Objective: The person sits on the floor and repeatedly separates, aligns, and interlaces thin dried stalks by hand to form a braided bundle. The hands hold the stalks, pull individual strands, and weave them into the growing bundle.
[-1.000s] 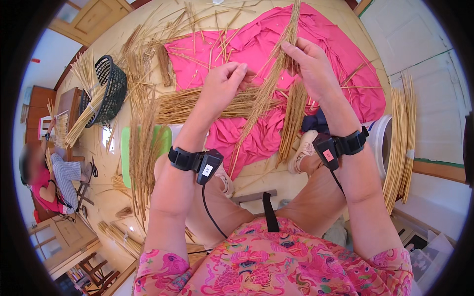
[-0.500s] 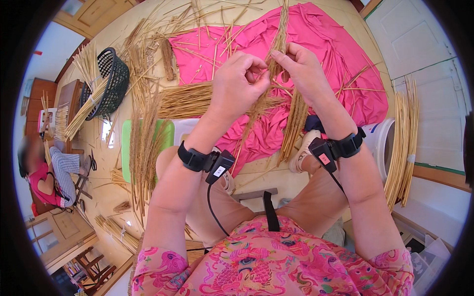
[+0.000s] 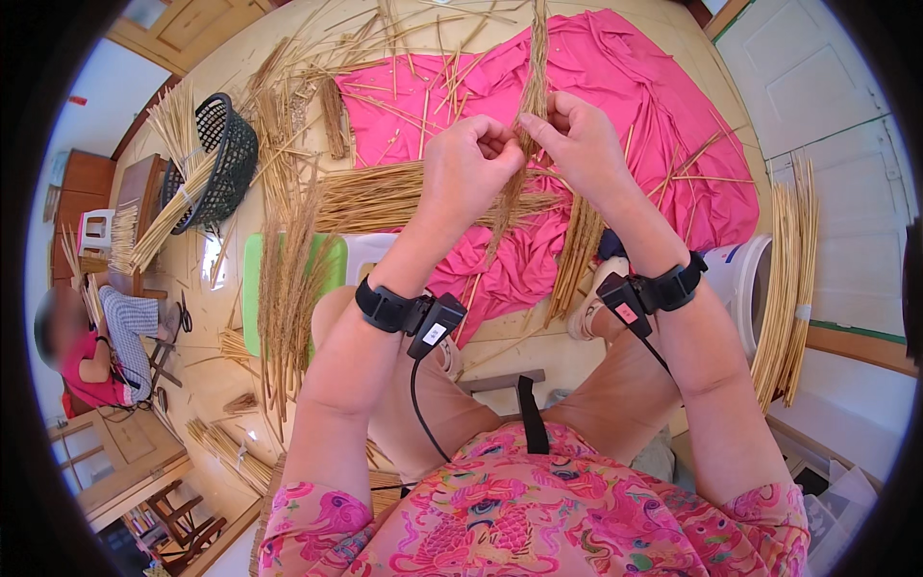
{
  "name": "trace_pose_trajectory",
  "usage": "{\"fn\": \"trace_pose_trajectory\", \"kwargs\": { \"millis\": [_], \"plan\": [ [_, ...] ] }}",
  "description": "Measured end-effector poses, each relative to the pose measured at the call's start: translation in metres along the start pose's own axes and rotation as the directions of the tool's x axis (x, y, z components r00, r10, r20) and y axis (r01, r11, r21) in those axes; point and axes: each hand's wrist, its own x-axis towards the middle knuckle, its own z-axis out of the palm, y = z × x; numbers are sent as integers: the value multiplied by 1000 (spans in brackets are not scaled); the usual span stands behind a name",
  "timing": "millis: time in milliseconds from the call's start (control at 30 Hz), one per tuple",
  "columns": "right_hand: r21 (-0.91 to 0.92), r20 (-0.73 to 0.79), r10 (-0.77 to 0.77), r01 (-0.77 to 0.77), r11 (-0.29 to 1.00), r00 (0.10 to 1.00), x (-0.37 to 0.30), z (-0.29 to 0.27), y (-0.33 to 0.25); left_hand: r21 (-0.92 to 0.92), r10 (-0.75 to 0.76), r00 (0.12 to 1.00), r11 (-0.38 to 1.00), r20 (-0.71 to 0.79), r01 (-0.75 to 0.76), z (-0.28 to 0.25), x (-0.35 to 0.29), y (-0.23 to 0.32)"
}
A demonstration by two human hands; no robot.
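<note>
A long bundle of dried grass stalks runs upward from between my hands, its loose feathery ends hanging below them. My left hand is closed in a pinch against the bundle's left side; the thumb and forefinger meet at its strands. From the other side my right hand grips the bundle between thumb and curled fingers. Beneath them a pink cloth is spread in folds on the floor. A pile of cut stalks lies to the left under my left wrist, and another stalk bundle leans below my right hand.
Feathery stalks lie across a green stool on my left. A dark green basket holds tied stalks farther left, near a seated person. At right stand a white bucket and a tall tied bundle.
Both hands have shifted slightly left along with the bundle, whose upper part also leans a little further left. The grip stays on the strands.
</note>
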Motion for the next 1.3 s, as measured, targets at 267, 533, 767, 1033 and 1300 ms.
{"fn": "trace_pose_trajectory", "kwargs": {
  "millis": [267, 533, 767, 1033, 1300],
  "plan": [
    [99, -96, 24, -15, 995, 995, 1, -3, -13, 18, -27, 999, 999, 25, 26, 1, -2, -3],
    [51, -37, 47, -46, 998, 998, -1, -5, -14, -61, 78, 993, 995, -91, -84, -1, -1, 8],
    [21, -64, -28, 29, 999, 998, 0, -1, -10, 56, 195, 976, 980, -95, -190, 7, -2, 3],
    [-60, -46, -60, 57, 997, 997, -1, 3, -3, 118, 149, 985, 983, -82, -139, 6, -2, -1],
    [-179, -58, -46, 35, 983, 997, -7, 11, -8, 175, 145, 986, 976, -79, -129, 3, 0, -4]
  ]
}}
